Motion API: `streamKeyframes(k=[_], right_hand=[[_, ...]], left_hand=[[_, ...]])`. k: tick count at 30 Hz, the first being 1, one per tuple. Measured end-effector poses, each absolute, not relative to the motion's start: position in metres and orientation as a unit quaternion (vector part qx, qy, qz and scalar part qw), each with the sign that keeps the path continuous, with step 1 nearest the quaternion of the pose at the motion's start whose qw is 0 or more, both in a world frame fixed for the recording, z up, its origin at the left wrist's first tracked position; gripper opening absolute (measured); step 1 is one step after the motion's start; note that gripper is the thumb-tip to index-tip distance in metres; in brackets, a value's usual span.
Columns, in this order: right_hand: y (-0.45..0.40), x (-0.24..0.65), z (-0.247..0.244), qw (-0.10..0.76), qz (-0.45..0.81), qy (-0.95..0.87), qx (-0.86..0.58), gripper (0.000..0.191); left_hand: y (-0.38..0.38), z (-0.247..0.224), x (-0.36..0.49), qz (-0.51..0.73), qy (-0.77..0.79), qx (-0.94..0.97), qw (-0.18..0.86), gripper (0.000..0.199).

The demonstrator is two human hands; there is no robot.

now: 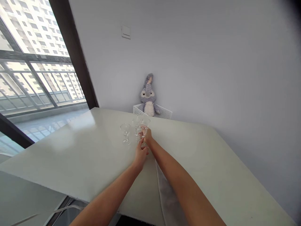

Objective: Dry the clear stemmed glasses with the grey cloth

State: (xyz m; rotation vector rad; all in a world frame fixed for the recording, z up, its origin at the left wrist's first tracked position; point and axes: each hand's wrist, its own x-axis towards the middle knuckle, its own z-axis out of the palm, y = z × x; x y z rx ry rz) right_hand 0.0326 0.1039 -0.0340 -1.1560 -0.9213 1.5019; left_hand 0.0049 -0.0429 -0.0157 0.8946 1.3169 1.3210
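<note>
Several clear stemmed glasses stand close together near the middle of the pale table. One glass (125,127) is a little apart on the left. My left hand (141,153) has its fingers round the lower part of the nearest glass (142,129) of the group. Just behind it, my right hand (147,135) reaches in from the right among the glasses, its fingers partly hidden behind the clear glass. What the right fingers grip cannot be made out. Farther glasses (138,119) stand behind the hands.
A grey plush toy (148,97) sits in a white perforated basket (166,113) against the wall behind the table (199,150). Grey cloth (168,196) lies under my right forearm. A white cable (68,207) hangs below the left front edge.
</note>
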Motion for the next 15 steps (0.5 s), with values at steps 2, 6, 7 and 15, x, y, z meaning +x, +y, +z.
streamKeyframes(k=[2,6,7,15], right_hand=[[0.103,0.027,-0.033,0.492,0.622,-0.382,-0.474,0.036],[0.102,0.017,-0.032,0.487,0.626,-0.391,-0.467,0.04],[0.102,0.015,-0.031,0.485,0.627,-0.394,-0.465,0.041],[0.094,0.004,-0.022,0.476,0.617,-0.43,-0.456,0.043]], left_hand=[[-0.042,-0.016,0.002,0.552,0.553,0.364,0.507,0.057],[-0.039,-0.021,-0.002,0.577,0.54,0.369,0.49,0.059],[-0.037,-0.023,-0.003,0.584,0.536,0.371,0.484,0.06],[-0.023,-0.028,-0.01,0.607,0.558,0.357,0.438,0.059]])
